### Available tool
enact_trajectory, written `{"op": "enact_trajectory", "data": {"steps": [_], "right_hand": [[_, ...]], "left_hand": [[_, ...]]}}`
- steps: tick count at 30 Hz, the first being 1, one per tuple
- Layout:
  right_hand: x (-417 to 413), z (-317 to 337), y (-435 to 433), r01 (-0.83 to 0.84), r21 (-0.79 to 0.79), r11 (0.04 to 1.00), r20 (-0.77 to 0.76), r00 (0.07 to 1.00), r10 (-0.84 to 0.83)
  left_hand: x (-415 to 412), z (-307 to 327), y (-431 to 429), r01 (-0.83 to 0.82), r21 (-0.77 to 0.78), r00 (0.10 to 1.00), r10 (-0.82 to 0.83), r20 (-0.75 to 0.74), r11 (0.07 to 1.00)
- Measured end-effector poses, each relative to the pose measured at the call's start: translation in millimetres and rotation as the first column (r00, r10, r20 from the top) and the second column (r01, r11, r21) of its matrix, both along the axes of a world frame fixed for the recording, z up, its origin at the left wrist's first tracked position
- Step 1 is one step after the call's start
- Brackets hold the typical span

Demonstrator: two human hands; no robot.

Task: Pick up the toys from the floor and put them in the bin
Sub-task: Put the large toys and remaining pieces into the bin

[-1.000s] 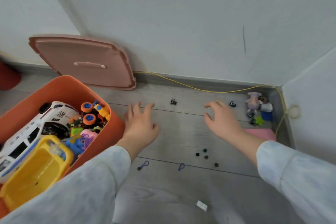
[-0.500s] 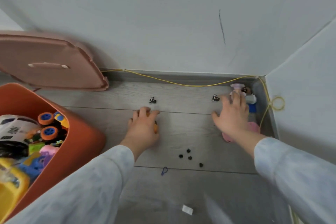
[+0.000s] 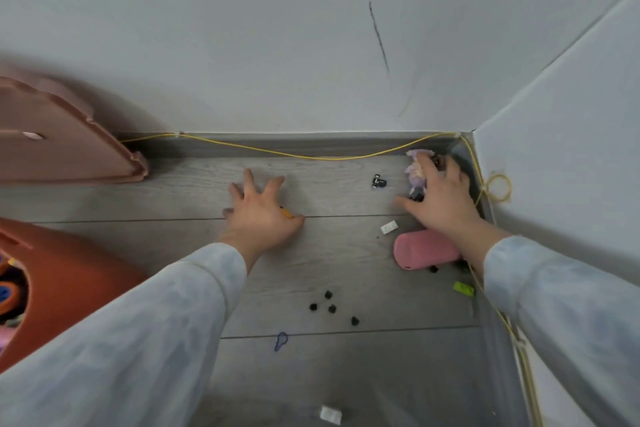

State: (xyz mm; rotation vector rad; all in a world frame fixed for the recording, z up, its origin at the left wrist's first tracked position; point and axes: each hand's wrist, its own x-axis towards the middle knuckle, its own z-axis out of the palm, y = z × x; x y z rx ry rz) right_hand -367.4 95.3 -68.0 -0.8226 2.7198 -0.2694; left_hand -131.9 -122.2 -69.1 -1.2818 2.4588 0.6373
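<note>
The orange bin (image 3: pixel 69 274) stands at the left edge, with toys showing inside it. My left hand (image 3: pixel 263 215) lies on the floor with its fingers spread, and a small orange piece (image 3: pixel 287 213) peeks out from under its palm. My right hand (image 3: pixel 441 198) is spread over the toys in the corner, its fingers resting on a purple doll (image 3: pixel 414 172); no closed grip shows. A pink toy (image 3: pixel 424 250) lies just below that hand. A small black toy (image 3: pixel 379 181) sits between my hands.
On the floor lie a white brick (image 3: pixel 389 227), a green brick (image 3: pixel 464 288), several tiny black pieces (image 3: pixel 331 308), a blue loop (image 3: pixel 280 340) and a white piece (image 3: pixel 330 414). The pink lid (image 3: pixel 69 152) leans on the wall. A yellow cable (image 3: pixel 311 157) runs along the skirting.
The view has swung right, so the bin slid to the left edge. Both hands moved forward: the left one spread flat, and the right one reached onto the doll in the corner.
</note>
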Motion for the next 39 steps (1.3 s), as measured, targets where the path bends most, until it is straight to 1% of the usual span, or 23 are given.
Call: {"op": "enact_trajectory", "data": {"steps": [4, 7, 9, 11, 14, 16, 19, 21, 25, 27, 29, 32, 37, 39], "right_hand": [[-17, -7, -16, -0.05, 0.135, 0.99, 0.018, 0.999, 0.048], [-21, -8, -21, -0.108, 0.165, 0.98, 0.056, 0.993, 0.1], [-16, -8, -21, -0.159, 0.149, 0.976, 0.086, 0.985, 0.147], [-9, -8, -19, -0.168, 0.094, 0.981, 0.113, 0.981, 0.157], [0, -6, -21, -0.236, 0.078, 0.969, 0.165, 0.961, 0.221], [6, -2, -22, -0.246, 0.078, 0.966, 0.215, 0.95, 0.225], [22, 3, -22, -0.244, 0.034, 0.969, 0.305, 0.926, 0.223], [34, 6, -22, -0.261, -0.009, 0.965, 0.34, 0.907, 0.248], [60, 17, -23, -0.259, -0.176, 0.95, 0.341, 0.889, 0.306], [69, 28, -26, -0.24, -0.222, 0.945, 0.349, 0.885, 0.307], [76, 41, -31, -0.226, -0.25, 0.941, 0.367, 0.877, 0.308], [88, 59, -42, -0.214, -0.283, 0.935, 0.379, 0.87, 0.314], [115, 90, -78, -0.221, -0.432, 0.874, 0.363, 0.845, 0.393], [132, 107, -96, -0.152, -0.524, 0.838, 0.419, 0.811, 0.409]], "left_hand": [[-5, -8, -4, 0.009, 0.039, 1.0, -0.009, 0.002, 0.999], [-4, -11, -1, 0.028, -0.011, 0.999, -0.027, 0.022, 1.0], [-3, -11, 1, 0.028, -0.03, 0.999, -0.028, 0.017, 0.999], [-5, -8, 5, 0.051, -0.025, 0.998, -0.05, 0.029, 0.998], [-10, 1, 13, 0.101, -0.004, 0.988, -0.1, 0.115, 0.995], [-12, 5, 18, 0.13, 0.01, 0.978, -0.129, 0.166, 0.992], [-5, 8, 22, 0.085, 0.071, 0.978, -0.097, 0.185, 0.994], [3, 8, 24, 0.077, 0.087, 0.984, -0.09, 0.156, 0.993], [28, 11, 30, 0.039, 0.139, 0.995, -0.051, 0.084, 0.989], [38, 15, 33, 0.047, 0.151, 0.995, -0.06, 0.077, 0.987], [46, 24, 34, 0.031, 0.141, 0.999, -0.036, 0.035, 0.989], [55, 46, 31, -0.026, 0.146, 0.994, 0.041, -0.102, 0.989], [75, 98, 13, -0.069, 0.026, 0.946, 0.073, -0.315, 0.997], [86, 118, 4, -0.095, -0.021, 0.919, 0.08, -0.387, 0.995]]}}
